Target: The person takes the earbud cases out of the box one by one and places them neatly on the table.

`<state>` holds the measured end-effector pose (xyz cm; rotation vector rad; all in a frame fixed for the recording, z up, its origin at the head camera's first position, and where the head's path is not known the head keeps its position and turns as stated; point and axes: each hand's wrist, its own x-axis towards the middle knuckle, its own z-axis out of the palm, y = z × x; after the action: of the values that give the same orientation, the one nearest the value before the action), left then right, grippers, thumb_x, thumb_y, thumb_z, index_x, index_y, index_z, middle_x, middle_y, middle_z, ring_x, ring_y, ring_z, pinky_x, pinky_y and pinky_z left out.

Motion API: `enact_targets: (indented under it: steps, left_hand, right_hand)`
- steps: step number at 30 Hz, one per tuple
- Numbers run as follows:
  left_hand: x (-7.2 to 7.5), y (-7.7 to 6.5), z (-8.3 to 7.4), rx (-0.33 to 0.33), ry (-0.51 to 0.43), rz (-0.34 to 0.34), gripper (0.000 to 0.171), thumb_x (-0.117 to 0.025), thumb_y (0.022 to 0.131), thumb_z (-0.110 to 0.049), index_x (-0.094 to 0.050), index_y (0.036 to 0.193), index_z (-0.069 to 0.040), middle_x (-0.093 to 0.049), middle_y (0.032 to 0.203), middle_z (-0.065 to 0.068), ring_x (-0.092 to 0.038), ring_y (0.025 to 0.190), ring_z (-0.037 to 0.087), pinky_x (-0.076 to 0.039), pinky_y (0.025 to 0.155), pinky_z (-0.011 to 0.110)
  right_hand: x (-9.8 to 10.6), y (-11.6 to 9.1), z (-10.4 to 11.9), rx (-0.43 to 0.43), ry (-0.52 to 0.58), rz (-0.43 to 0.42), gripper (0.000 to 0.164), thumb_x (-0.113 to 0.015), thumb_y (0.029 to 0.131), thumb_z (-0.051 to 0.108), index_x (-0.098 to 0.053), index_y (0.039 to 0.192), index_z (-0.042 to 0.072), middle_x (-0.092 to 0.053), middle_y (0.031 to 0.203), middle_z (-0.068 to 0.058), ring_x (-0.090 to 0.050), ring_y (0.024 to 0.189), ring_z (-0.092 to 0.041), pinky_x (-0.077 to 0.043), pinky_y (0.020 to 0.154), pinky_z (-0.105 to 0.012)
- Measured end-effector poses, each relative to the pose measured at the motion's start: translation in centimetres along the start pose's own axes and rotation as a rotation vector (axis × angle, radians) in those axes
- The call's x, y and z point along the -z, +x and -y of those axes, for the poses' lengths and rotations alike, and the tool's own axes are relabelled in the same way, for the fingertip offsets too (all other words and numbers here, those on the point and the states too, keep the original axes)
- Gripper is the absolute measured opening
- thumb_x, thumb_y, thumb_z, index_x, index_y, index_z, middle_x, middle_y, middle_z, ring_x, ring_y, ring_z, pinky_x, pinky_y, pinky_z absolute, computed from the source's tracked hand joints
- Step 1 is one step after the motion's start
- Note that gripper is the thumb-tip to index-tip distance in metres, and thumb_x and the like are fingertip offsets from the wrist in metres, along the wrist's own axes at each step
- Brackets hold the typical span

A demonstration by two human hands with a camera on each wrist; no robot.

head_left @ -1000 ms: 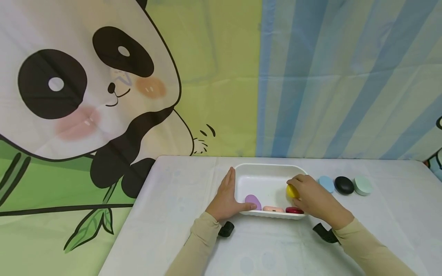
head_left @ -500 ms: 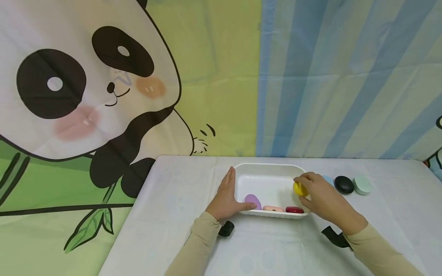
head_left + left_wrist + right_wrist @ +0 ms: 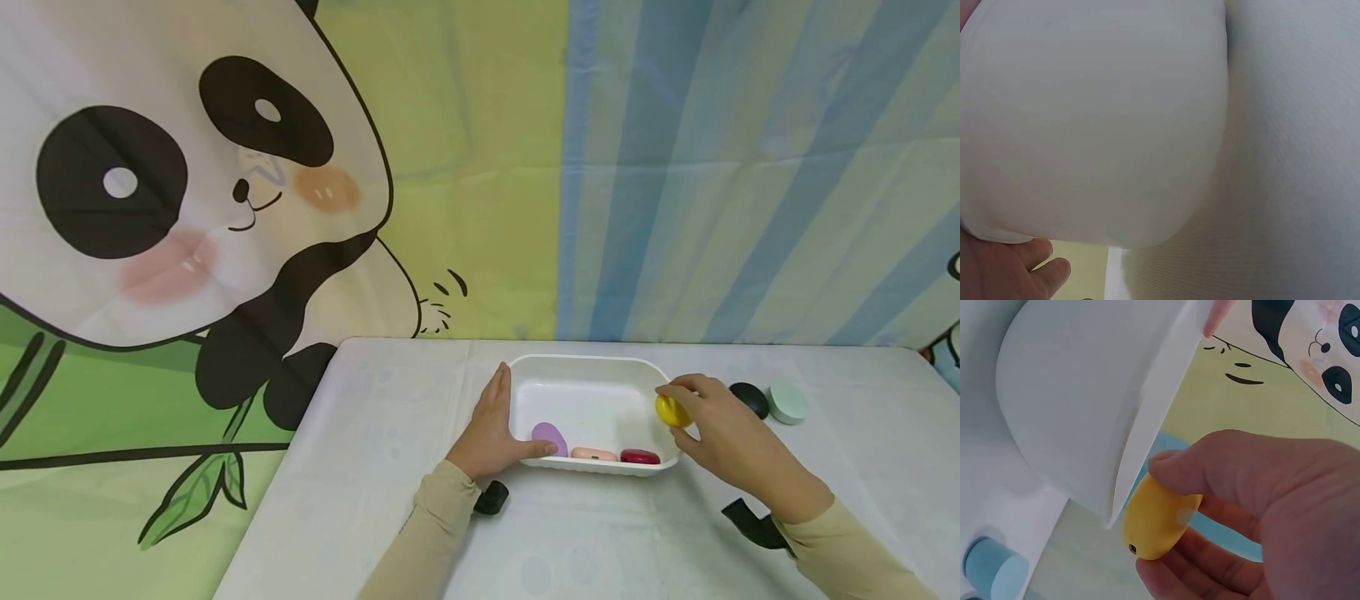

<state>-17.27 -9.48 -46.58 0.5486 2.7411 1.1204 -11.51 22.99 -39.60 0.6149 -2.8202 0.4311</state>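
My right hand (image 3: 723, 429) pinches a yellow rounded disc (image 3: 672, 412) between thumb and fingers, over the right rim of a white tray (image 3: 588, 362). In the right wrist view, a small dark slot shows at one end of the yellow disc (image 3: 1157, 519). My left hand (image 3: 491, 433) lies at the tray's left end, its straight fingers along the outer side and its thumb across the front corner. Inside the tray, along its front wall, are a purple oval piece (image 3: 549, 433), a pink piece (image 3: 592, 454) and a red piece (image 3: 639, 457).
Right of the tray, a black disc (image 3: 748, 398) and a mint disc (image 3: 787, 404) lie on the white-covered table (image 3: 585, 533). A light blue disc (image 3: 994, 569) shows in the right wrist view, hidden behind my hand from above. A printed panda cloth (image 3: 480, 167) hangs behind.
My right hand has moved right with the yellow disc, from over the tray's inside to its right rim, and now covers the light blue disc. The left hand has stayed still.
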Motion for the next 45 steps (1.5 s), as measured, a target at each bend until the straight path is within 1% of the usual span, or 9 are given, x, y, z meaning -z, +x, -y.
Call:
enact_targets:
  steps: [4, 11, 19, 25, 30, 35, 40, 45]
  left_hand:
    - [0.1, -0.1, -0.1, 0.001, -0.010, 0.000, 0.140, -0.081, 0.067, -0.070, 0.004, 0.162, -0.010, 0.003, 0.169, 0.005, -0.001, 0.154, 0.023, -0.017, 0.121, 0.047]
    - [0.1, -0.1, -0.1, 0.008, -0.006, 0.003, 0.140, -0.082, 0.068, -0.069, 0.004, 0.162, -0.011, 0.004, 0.169, 0.003, -0.002, 0.154, 0.022, -0.017, 0.122, 0.047]
    - [0.1, -0.1, -0.2, 0.009, 0.000, 0.003, 0.141, -0.082, 0.068, -0.069, 0.005, 0.162, -0.011, 0.004, 0.169, 0.004, -0.001, 0.154, 0.022, -0.017, 0.121, 0.047]
    - [0.1, -0.1, 0.0, 0.007, 0.000, -0.003, 0.141, -0.083, 0.067, -0.068, 0.005, 0.162, -0.010, 0.003, 0.169, 0.006, -0.002, 0.154, 0.022, -0.017, 0.121, 0.046]
    - [0.0, -0.1, 0.0, -0.003, 0.011, 0.003, 0.140, -0.082, 0.069, -0.067, 0.006, 0.161, -0.009, 0.003, 0.169, 0.008, -0.001, 0.154, 0.022, -0.015, 0.122, 0.047]
    - [0.1, -0.1, -0.1, -0.004, 0.016, 0.010, 0.140, -0.081, 0.069, -0.068, 0.007, 0.161, -0.009, 0.004, 0.169, 0.008, 0.000, 0.154, 0.022, -0.014, 0.122, 0.046]
    - [0.1, -0.1, -0.2, -0.014, 0.010, 0.004, 0.140, -0.082, 0.070, -0.067, 0.006, 0.161, -0.007, 0.004, 0.169, 0.009, -0.002, 0.154, 0.025, -0.016, 0.121, 0.049]
    - [0.1, 0.0, -0.3, -0.004, 0.021, 0.011, 0.140, -0.082, 0.069, -0.067, 0.007, 0.161, -0.009, 0.005, 0.169, 0.007, -0.001, 0.154, 0.023, -0.015, 0.122, 0.047]
  right_hand:
    - [0.2, -0.4, -0.4, -0.006, -0.023, -0.029, 0.051, -0.086, 0.073, 0.004, -0.067, 0.120, -0.003, -0.060, 0.120, -0.024, -0.060, 0.103, -0.040, -0.057, 0.078, -0.052]
    - [0.4, -1.1, -1.2, -0.028, -0.033, -0.025, 0.052, -0.086, 0.073, 0.004, -0.066, 0.120, -0.004, -0.058, 0.120, -0.026, -0.058, 0.103, -0.043, -0.056, 0.079, -0.055]
    - [0.2, -2.2, -2.3, -0.036, -0.035, -0.030, 0.055, -0.087, 0.070, 0.002, -0.064, 0.119, -0.004, -0.058, 0.119, -0.026, -0.055, 0.106, -0.043, -0.056, 0.081, -0.056]
    - [0.0, -2.8, -3.0, -0.014, -0.055, -0.041, 0.055, -0.088, 0.068, 0.002, -0.064, 0.117, -0.005, -0.059, 0.116, -0.026, -0.057, 0.101, -0.041, -0.057, 0.075, -0.053]
    - [-0.4, -3.1, -3.6, -0.021, -0.047, -0.011, 0.053, -0.087, 0.069, 0.002, -0.065, 0.117, -0.004, -0.060, 0.115, -0.026, -0.058, 0.101, -0.041, -0.057, 0.077, -0.053]
    - [-1.0, -3.4, -4.2, -0.061, -0.030, 0.042, 0.052, -0.088, 0.069, 0.002, -0.066, 0.116, -0.003, -0.059, 0.117, -0.027, -0.058, 0.104, -0.043, -0.055, 0.082, -0.056]
    - [-1.5, -3.7, -4.6, -0.093, -0.025, 0.082, 0.051, -0.089, 0.070, 0.003, -0.067, 0.116, -0.003, -0.059, 0.117, -0.026, -0.058, 0.104, -0.042, -0.055, 0.084, -0.057]
    - [-2.1, -3.9, -5.1, -0.123, -0.035, 0.127, 0.051, -0.089, 0.071, 0.004, -0.067, 0.117, -0.004, -0.059, 0.119, -0.028, -0.055, 0.108, -0.046, -0.052, 0.087, -0.060]
